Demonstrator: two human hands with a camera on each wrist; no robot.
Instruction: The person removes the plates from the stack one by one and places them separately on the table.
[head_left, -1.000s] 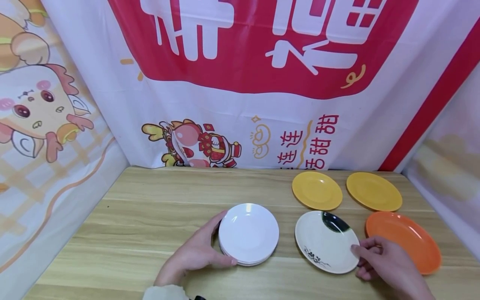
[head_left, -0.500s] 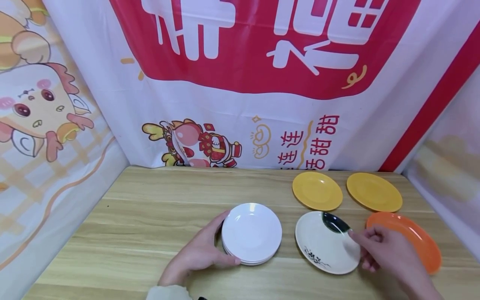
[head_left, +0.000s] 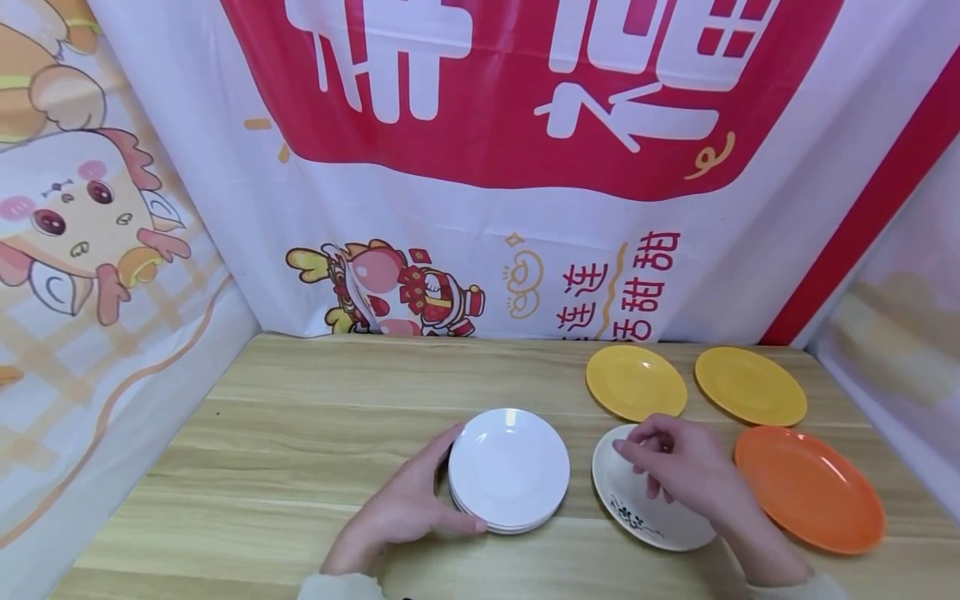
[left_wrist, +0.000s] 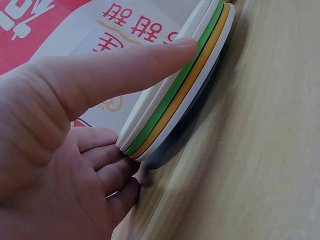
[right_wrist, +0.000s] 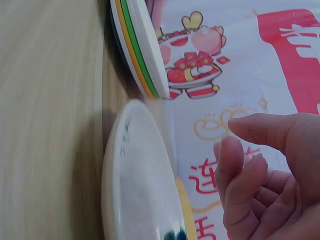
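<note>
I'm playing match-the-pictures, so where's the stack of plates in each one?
Head: the stack of plates is low, just right of the middle, held by the left hand.
Left wrist: upper middle, partly behind the thumb, showing green and yellow edges.
Right wrist: top edge, left of the middle.
Shared landmark: the red writing on the cloth.

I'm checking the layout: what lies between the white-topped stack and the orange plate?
In the head view: the patterned cream plate, with the right hand above it.
</note>
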